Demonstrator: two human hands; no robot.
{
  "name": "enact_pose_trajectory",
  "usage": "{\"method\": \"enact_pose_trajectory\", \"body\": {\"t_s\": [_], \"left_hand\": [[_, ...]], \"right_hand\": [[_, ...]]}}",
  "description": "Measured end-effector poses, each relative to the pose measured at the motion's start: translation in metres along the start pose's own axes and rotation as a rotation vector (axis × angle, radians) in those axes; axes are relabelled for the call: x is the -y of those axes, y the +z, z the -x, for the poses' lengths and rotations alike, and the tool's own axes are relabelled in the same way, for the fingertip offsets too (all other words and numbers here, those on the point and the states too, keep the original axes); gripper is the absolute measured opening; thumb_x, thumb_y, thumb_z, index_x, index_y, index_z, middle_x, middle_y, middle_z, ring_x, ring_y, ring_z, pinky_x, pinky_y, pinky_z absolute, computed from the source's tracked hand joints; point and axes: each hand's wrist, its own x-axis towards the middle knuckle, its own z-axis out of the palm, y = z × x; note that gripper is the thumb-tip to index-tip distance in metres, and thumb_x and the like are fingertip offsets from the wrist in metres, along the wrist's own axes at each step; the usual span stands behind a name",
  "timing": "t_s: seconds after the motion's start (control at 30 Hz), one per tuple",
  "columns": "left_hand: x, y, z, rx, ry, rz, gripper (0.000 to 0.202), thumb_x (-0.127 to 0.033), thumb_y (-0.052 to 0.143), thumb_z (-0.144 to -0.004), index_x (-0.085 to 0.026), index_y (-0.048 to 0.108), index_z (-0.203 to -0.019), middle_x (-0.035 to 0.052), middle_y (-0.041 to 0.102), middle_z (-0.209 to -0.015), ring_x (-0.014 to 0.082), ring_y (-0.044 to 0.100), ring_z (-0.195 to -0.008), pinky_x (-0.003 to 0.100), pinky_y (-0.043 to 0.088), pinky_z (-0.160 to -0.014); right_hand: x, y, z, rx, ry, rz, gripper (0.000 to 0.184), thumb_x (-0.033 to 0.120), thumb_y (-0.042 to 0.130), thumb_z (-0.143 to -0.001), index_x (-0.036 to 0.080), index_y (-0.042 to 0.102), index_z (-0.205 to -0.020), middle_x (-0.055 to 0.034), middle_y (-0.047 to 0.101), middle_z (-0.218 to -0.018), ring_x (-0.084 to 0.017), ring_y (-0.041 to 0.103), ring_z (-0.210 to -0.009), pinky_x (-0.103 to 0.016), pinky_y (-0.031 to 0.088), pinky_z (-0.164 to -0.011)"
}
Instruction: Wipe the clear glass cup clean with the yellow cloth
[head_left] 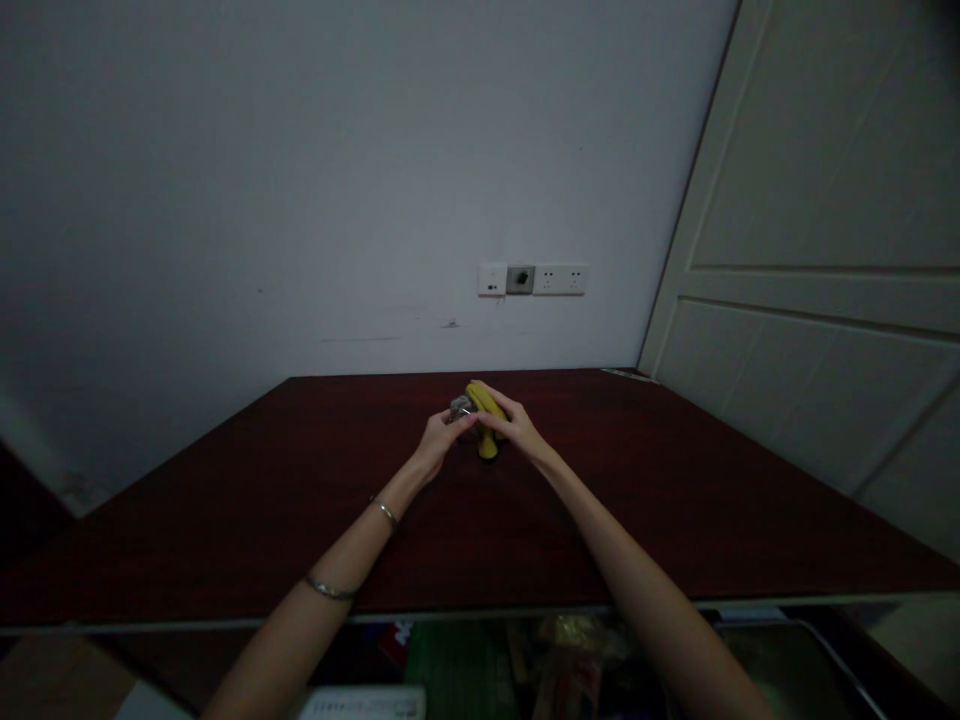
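Both my arms reach out over the dark red tabletop (510,520), and the hands meet near its middle. My right hand (516,424) is closed round a yellow banana (487,446), whose dark-tipped lower end points toward me; there may be more than one. Just left of it, my left hand (441,438) pinches a small grey, shiny, crumpled-looking thing (460,406). This grey thing touches or nearly touches the banana. Its kind is too small and dim to make out. The thumbs come close together in front, hiding part of both things.
A pale wall with sockets (560,279) rises behind the table. At the right stands a white panelled door (810,250). Below the table's front edge (525,610) lie a white box (364,703), a green thing (457,670) and several packets.
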Motion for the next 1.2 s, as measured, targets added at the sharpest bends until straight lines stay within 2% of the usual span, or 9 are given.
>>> {"method": "enact_pose_trajectory", "body": {"t_s": [0.1,0.27,0.57,0.73,0.83,0.93,1.03,1.2], "left_hand": [[-0.001,-0.001,-0.001,0.012,-0.066,0.043,0.045,-0.04,0.073,-0.059,-0.009,0.064,-0.091,0.0074,0.067,-0.081,0.0123,0.059,-0.065,0.025,0.045,-0.064],[-0.001,-0.002,0.0,0.015,-0.1,0.039,0.044,-0.042,0.072,-0.061,-0.011,0.065,-0.09,0.0073,0.067,-0.083,0.0122,0.059,-0.065,0.023,0.044,-0.061],[-0.001,-0.004,-0.002,0.016,-0.121,-0.006,0.052,-0.051,0.068,-0.062,-0.01,0.063,-0.093,0.0108,0.066,-0.087,0.0142,0.059,-0.07,0.022,0.044,-0.06],[0.0,-0.008,-0.004,0.126,-0.134,0.004,0.058,-0.058,0.062,-0.064,-0.013,0.06,-0.1,0.012,0.064,-0.096,0.0181,0.062,-0.081,0.029,0.048,-0.072],[0.0,-0.006,-0.003,0.15,-0.097,-0.01,0.06,-0.048,0.069,-0.062,-0.015,0.055,-0.109,0.0138,0.06,-0.109,0.0201,0.061,-0.089,0.033,0.048,-0.079],[0.001,-0.003,-0.003,0.087,-0.005,-0.064,0.071,-0.033,0.078,-0.055,-0.016,0.047,-0.117,0.0142,0.056,-0.117,0.0205,0.06,-0.095,0.032,0.048,-0.083],[0.002,-0.002,-0.004,0.06,0.066,-0.115,0.078,-0.022,0.08,-0.051,-0.015,0.044,-0.119,0.014,0.057,-0.116,0.021,0.06,-0.096,0.032,0.048,-0.083],[0.001,-0.002,-0.004,0.022,0.093,-0.188,0.067,-0.021,0.079,-0.052,-0.012,0.05,-0.112,0.0129,0.061,-0.11,0.0222,0.062,-0.094,0.033,0.05,-0.082]], "right_hand": [[0.001,-0.003,0.001,0.091,0.007,0.015,0.068,0.032,0.07,-0.066,0.028,0.043,-0.128,-0.0036,0.048,-0.131,-0.022,0.045,-0.119,-0.04,0.03,-0.104],[-0.004,0.003,0.002,0.087,-0.007,0.059,0.086,0.027,0.077,-0.055,0.028,0.037,-0.132,-0.0062,0.044,-0.134,-0.022,0.043,-0.121,-0.039,0.03,-0.104],[-0.01,0.007,0.0,-0.035,0.034,0.028,0.084,0.027,0.079,-0.049,0.024,0.046,-0.126,-0.008,0.052,-0.127,-0.023,0.049,-0.115,-0.039,0.035,-0.102],[-0.006,0.006,-0.003,-0.134,0.144,-0.067,0.079,0.027,0.079,-0.047,0.021,0.051,-0.121,-0.008,0.057,-0.121,-0.023,0.054,-0.11,-0.038,0.041,-0.097],[-0.006,0.005,-0.004,-0.223,0.223,-0.178,0.074,0.027,0.077,-0.051,0.02,0.053,-0.12,-0.0085,0.059,-0.118,-0.023,0.057,-0.106,-0.037,0.045,-0.093],[-0.007,0.006,-0.005,-0.259,0.253,-0.251,0.069,0.026,0.077,-0.052,0.021,0.055,-0.118,-0.0075,0.061,-0.115,-0.023,0.06,-0.101,-0.037,0.048,-0.089],[-0.01,0.008,-0.005,-0.246,0.26,-0.266,0.067,0.026,0.077,-0.051,0.021,0.056,-0.115,-0.0064,0.063,-0.112,-0.023,0.061,-0.099,-0.036,0.049,-0.087],[-0.012,0.007,-0.005,-0.202,0.252,-0.197,0.064,0.033,0.075,-0.056,0.022,0.056,-0.116,-0.0063,0.062,-0.113,-0.022,0.059,-0.101,-0.036,0.048,-0.088]]}}
